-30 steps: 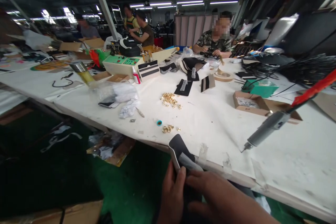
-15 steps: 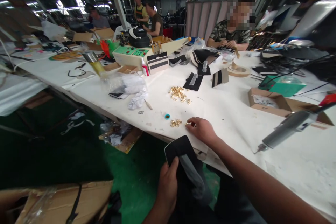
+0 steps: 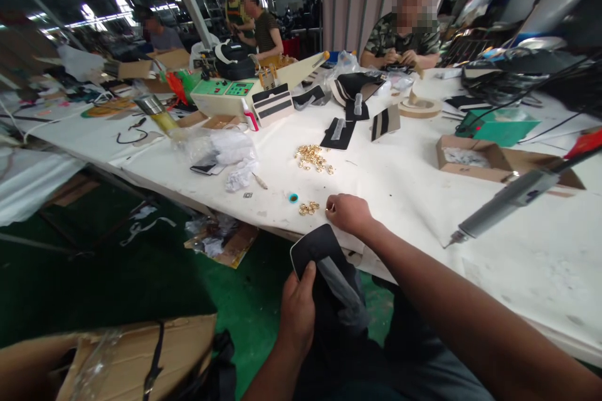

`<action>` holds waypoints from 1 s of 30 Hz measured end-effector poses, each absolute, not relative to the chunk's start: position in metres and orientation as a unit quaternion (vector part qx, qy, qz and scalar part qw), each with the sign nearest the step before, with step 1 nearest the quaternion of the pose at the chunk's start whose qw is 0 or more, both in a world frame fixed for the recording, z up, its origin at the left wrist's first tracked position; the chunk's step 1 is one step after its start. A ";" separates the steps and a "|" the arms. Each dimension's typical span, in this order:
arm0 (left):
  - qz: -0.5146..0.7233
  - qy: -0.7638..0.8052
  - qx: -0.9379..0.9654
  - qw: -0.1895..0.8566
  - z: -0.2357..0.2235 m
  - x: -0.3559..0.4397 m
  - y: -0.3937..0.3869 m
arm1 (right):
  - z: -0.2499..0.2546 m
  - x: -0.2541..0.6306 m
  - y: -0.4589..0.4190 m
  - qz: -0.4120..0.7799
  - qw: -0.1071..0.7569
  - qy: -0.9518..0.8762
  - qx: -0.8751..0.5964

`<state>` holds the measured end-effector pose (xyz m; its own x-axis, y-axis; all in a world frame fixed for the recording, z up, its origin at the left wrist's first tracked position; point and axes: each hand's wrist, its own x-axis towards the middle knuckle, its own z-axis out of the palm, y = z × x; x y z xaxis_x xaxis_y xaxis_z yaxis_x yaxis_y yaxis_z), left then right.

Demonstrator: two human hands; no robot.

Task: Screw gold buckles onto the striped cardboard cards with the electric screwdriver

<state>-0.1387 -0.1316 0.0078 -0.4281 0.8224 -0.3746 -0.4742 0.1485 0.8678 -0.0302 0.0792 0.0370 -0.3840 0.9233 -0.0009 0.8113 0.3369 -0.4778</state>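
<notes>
My left hand (image 3: 298, 307) is closed on a black flat panel (image 3: 314, 247) with rounded corners and a pale edge, thumb on top. A strip of cloudy clear plastic (image 3: 339, 291) hangs along the panel, which is tilted in front of the table edge, over my lap. On the white table, my right hand (image 3: 348, 213) has its fingers curled together, with a small bright glint at the fingertips that I cannot make out. Just left of it lies a small cluster of gold metal fittings (image 3: 309, 208). A small blue-rimmed round cap (image 3: 293, 198) sits beside them.
A larger pile of gold fittings (image 3: 313, 156) lies farther in. A grey pen-shaped power tool (image 3: 508, 207) hangs at right, near a cardboard tray (image 3: 470, 160) and green box (image 3: 501, 127). A screen-fronted machine (image 3: 230, 89) stands behind. Across the table sits a person (image 3: 402, 37).
The fingers of my right hand have curled in more beside the small gold cluster. My left hand keeps hold of the black panel. The whole view has shifted slightly.
</notes>
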 end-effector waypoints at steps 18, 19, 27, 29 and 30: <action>0.572 0.588 0.359 0.446 0.056 -0.085 -0.142 | 0.052 0.048 -0.076 0.439 0.529 -0.618 -0.382; 0.571 0.584 0.370 0.444 0.056 -0.081 -0.143 | 0.053 0.052 -0.078 0.437 0.536 -0.616 -0.379; 0.549 0.584 0.433 0.414 0.063 -0.061 -0.153 | 0.061 0.071 -0.090 0.400 0.564 -0.616 -0.377; 0.542 0.591 0.437 0.408 0.062 -0.058 -0.154 | 0.060 0.073 -0.092 0.397 0.566 -0.616 -0.378; 0.541 0.594 0.435 0.407 0.062 -0.057 -0.154 | 0.060 0.074 -0.092 0.397 0.568 -0.614 -0.378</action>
<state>-0.0566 -0.1540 0.0619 -0.2899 0.9570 -0.0133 0.0768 0.0371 0.9964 0.0741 -0.0922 0.0602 -0.0679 0.9153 0.3970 0.0137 0.3987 -0.9170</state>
